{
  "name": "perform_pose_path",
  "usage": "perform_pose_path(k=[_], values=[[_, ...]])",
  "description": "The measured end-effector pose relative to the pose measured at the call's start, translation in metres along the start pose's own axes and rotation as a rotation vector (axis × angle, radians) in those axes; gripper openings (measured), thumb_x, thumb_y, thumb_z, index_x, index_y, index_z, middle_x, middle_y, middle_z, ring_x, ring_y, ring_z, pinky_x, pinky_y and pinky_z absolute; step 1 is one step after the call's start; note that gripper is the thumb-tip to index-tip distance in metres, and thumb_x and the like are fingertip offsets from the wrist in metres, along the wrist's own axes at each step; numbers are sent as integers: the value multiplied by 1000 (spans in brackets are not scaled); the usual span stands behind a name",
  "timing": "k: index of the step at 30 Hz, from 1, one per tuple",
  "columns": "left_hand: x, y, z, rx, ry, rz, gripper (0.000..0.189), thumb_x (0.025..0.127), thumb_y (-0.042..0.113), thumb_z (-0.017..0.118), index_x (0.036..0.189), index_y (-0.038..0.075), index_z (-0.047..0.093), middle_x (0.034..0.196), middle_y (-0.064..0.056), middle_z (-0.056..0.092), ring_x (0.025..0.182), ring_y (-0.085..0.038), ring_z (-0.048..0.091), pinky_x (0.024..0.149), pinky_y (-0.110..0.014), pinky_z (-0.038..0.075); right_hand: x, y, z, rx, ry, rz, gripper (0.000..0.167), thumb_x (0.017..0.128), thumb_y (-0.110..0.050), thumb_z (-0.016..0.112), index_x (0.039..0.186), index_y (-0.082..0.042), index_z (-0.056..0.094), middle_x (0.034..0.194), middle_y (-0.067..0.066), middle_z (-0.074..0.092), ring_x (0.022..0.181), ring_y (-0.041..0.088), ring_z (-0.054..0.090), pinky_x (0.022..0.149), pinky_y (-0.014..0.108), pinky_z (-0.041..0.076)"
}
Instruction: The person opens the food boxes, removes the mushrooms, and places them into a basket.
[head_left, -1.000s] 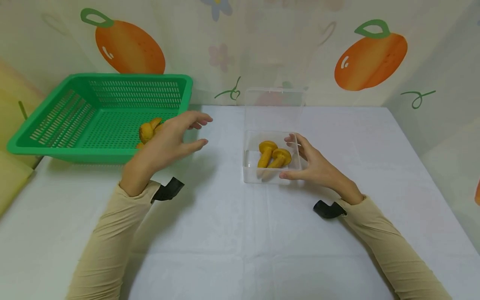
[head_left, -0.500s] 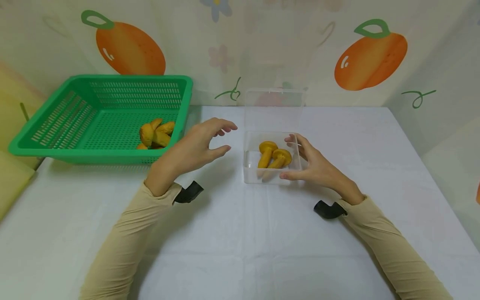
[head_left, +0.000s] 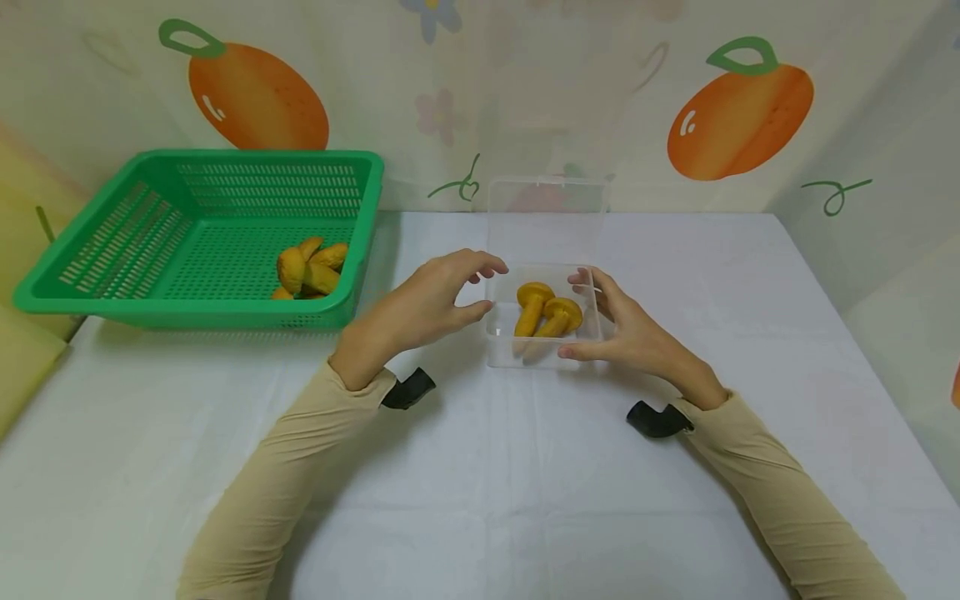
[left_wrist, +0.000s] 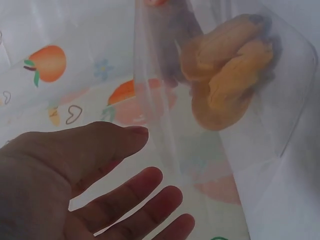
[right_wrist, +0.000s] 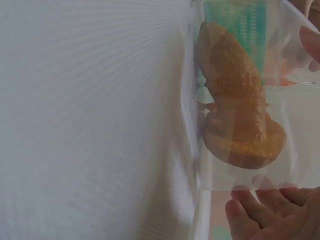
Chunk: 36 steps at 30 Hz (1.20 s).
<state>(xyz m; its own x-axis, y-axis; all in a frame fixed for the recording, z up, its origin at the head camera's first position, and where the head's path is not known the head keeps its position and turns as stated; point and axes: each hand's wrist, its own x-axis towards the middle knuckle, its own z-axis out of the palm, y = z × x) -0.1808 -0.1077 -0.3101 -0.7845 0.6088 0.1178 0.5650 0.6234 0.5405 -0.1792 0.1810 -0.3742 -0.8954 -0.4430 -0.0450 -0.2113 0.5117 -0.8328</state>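
A clear plastic box (head_left: 502, 353) stands on the white cloth with its lid (head_left: 546, 229) raised at the back. Two yellow-brown mushrooms lie in it, one mushroom (head_left: 534, 293) left of the other (head_left: 566, 310), caps toward the back. My right hand (head_left: 637, 335) grips the box's right end, thumb at the front and fingers (right_wrist: 250, 210) behind. My left hand (head_left: 427, 304) holds nothing; its fingers are spread from the thumb, tips right at the box's left side. In the left wrist view, its thumb (left_wrist: 132, 140) and fingertips are apart, with the mushrooms (left_wrist: 225, 95) showing through the plastic.
At the left back stands a green slotted basket (head_left: 75, 302), with several yellow-brown mushrooms (head_left: 292, 268) in its near right corner. A printed sheet (head_left: 487, 92) with orange fruit hangs behind the table. Yellow fabric (head_left: 26, 358) lies at the left edge.
My left hand has moved right and slightly nearer, from beside the basket to the box's left side, uncovering the mushrooms in the basket. My right hand and the box have stayed put.
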Motion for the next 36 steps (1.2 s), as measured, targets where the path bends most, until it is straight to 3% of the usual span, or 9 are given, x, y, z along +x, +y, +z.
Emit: perform_pose_path(k=[9, 23, 26, 30, 36], values=[[10, 6, 12, 64, -10, -70, 40, 95, 18, 66, 133, 11, 58, 128, -5, 63, 117, -26, 55, 97, -40, 49, 0, 1, 0, -7, -14, -6, 104, 80, -31, 83, 157, -11, 16, 158, 11, 32, 150, 37, 26, 120, 60, 19], [28, 7, 25, 79, -115, -200, 46, 95, 24, 62, 140, 18, 55, 138, -5, 60, 122, -29, 51, 96, -45, 49, 0, 4, -1, -14, -26, -20, 105, 81, -30, 83, 158, -11, 14, 159, 11, 30, 151, 34, 23, 121, 59, 19], [32, 7, 26, 81, -144, -198, 47, 95, 23, 61, 141, 18, 54, 141, -3, 58, 124, -30, 51, 99, -45, 47, 0, 4, -2, -14, -30, -22, 105, 81, -29, 83, 158, -11, 14, 159, 11, 30, 151, 34, 23, 121, 60, 19], [36, 7, 28, 79, -196, -188, 49, 96, 23, 59, 145, 17, 52, 145, -1, 56, 114, -28, 55, 96, -41, 48, 0, 4, -1, -10, -28, -21, 105, 81, -29, 83, 158, -12, 13, 159, 11, 30, 151, 33, 22, 121, 59, 19], [37, 5, 28, 72, -208, -159, 51, 96, 20, 59, 146, 13, 50, 135, -7, 62, 101, -25, 59, 97, -38, 47, 1, 5, -1, -10, -28, -26, 105, 81, -29, 83, 158, -13, 14, 159, 11, 30, 152, 33, 22, 121, 59, 19]])
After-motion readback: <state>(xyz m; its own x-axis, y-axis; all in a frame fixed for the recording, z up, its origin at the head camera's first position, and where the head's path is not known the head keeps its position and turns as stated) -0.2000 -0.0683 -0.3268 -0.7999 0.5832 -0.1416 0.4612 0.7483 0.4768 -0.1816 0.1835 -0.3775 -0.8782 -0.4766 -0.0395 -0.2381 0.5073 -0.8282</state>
